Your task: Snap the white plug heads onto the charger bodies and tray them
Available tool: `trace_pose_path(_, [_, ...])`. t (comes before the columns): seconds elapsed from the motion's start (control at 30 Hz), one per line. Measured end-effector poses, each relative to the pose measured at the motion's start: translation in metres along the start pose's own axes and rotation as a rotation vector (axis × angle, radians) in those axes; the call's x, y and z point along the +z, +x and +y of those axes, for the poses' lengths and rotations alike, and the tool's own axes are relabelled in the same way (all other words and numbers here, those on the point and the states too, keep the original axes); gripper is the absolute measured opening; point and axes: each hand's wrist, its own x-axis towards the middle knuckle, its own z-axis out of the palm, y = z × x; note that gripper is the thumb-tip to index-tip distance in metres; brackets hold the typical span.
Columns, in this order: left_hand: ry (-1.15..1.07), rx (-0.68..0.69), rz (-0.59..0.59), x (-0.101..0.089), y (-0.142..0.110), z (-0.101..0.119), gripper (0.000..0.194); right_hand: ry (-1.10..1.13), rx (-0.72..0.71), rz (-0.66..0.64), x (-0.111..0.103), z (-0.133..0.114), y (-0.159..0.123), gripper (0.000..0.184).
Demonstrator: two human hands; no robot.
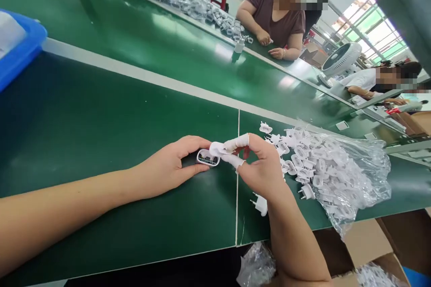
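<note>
My left hand grips a white charger housing between thumb and fingers, low over the green bench. Its open end faces up and shows a circuit board inside. In my right hand, thumb and finger, both in white finger covers, pinch a white plug cover with metal pins. The cover is at the housing's upper right edge; whether they touch I cannot tell. Just below my right hand, a loose plug cover lies on the bench. A heap of similar plug covers spreads to the right, partly behind that hand.
A clear plastic bag lies under and around the heap. Cardboard boxes stand below the bench edge at right. A blue bin sits at far left. Across the conveyor, a person works near more white parts.
</note>
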Motion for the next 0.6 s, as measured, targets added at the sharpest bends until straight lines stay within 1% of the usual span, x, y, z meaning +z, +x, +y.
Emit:
trace_pose_path(0.07, [-0.001, -0.003, 0.036, -0.001, -0.002, -0.003, 0.065, -0.022, -0.058, 0.012, 0.003, -0.003, -0.001, 0.02])
trace_pose_path(0.17, [-0.001, 0.028, 0.036, -0.002, -0.001, -0.003, 0.052, -0.038, -0.109, -0.032, 0.009, -0.006, -0.003, 0.024])
trace_pose_path(0.27, [-0.024, 0.047, 0.038, -0.004, 0.001, 0.002, 0.046, -0.122, -0.154, -0.087, 0.014, -0.007, -0.005, 0.024])
trace_pose_path(0.43, [-0.053, 0.0, 0.03, -0.004, 0.002, 0.01, 0.037, -0.255, -0.149, -0.128, 0.02, -0.009, -0.006, 0.023])
trace_pose_path(0.5, [-0.069, 0.002, 0.057, -0.002, 0.001, 0.009, 0.037, -0.296, -0.139, -0.114, 0.021, -0.01, -0.007, 0.018])
trace_pose_path(0.6, [-0.083, 0.003, 0.074, 0.0, 0.001, 0.007, 0.038, -0.346, -0.161, -0.045, 0.022, -0.011, -0.008, 0.016])
